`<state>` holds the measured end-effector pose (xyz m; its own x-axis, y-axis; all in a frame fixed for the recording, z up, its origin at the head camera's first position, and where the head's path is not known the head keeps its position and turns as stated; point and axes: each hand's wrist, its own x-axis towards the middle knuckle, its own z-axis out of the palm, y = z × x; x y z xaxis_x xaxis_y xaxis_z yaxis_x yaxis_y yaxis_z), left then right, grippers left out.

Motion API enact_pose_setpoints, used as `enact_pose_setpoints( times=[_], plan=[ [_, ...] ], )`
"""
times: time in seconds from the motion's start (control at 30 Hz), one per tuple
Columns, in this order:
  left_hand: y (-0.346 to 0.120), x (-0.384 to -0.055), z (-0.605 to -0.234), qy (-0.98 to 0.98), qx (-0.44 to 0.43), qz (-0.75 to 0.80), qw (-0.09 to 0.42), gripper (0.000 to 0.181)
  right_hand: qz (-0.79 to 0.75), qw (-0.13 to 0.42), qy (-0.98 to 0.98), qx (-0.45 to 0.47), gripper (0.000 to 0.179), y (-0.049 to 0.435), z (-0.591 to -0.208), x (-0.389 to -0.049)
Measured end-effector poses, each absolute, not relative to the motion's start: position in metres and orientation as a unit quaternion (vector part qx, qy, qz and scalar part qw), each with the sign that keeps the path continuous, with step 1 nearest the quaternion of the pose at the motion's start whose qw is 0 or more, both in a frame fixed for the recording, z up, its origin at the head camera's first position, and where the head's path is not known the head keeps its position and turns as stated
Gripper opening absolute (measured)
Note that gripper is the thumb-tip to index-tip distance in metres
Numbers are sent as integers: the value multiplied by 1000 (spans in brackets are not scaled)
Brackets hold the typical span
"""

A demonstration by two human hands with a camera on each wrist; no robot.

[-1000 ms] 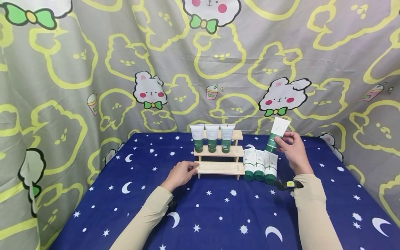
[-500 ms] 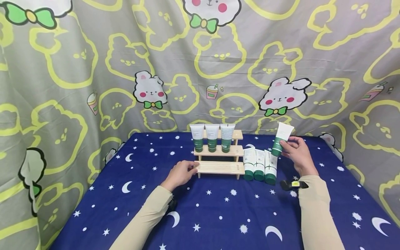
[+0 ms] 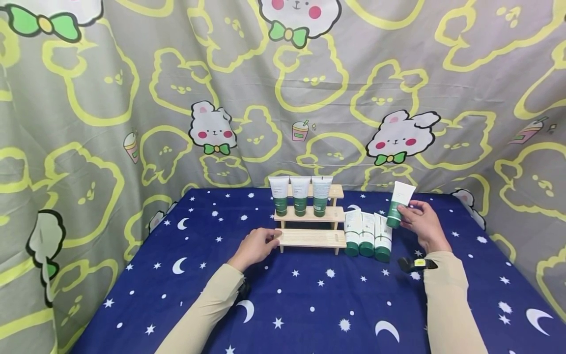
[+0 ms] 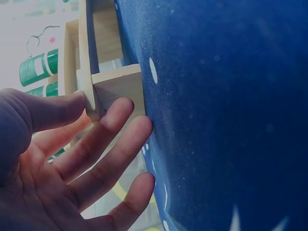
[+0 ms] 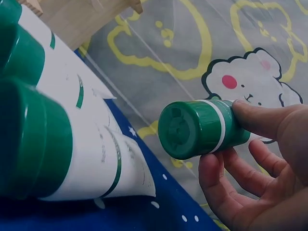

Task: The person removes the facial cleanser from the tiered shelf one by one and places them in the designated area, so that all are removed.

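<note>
My left hand (image 3: 255, 247) pinches the left end of the lowest step of a wooden tiered stand (image 3: 311, 238); the left wrist view has the thumb on top and fingers under the plank (image 4: 89, 62). In my right hand (image 3: 422, 223) is a white and green squeeze tube (image 3: 400, 204), cap down and slightly tilted, pinched between thumb and fingers. Its green cap (image 5: 185, 129) faces the right wrist camera. Three similar tubes (image 3: 299, 195) stand cap down in a row on the middle step. Right of the stand lie several white tubes with green caps (image 3: 366, 233), side by side.
A blue cloth (image 3: 309, 305) with white moons and stars covers the table. Behind it hangs a grey curtain (image 3: 247, 64) with yellow outlines and rabbit prints. The stand's top step (image 3: 337, 190) rises behind the standing tubes.
My right hand has moved slightly right and lower with its tube, which has turned more upright. The left hand stays on the stand.
</note>
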<state>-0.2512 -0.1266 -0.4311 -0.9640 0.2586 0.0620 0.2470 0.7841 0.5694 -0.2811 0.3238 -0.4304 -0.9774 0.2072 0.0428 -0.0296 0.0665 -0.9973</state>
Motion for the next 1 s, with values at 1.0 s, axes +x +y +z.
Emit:
enact_pose_setpoints(
  times=[1.0],
  plan=[
    [-127,-251,-432,943,138,303,7,30,642,40,-757,-116,64,338,-449,-285]
  ],
)
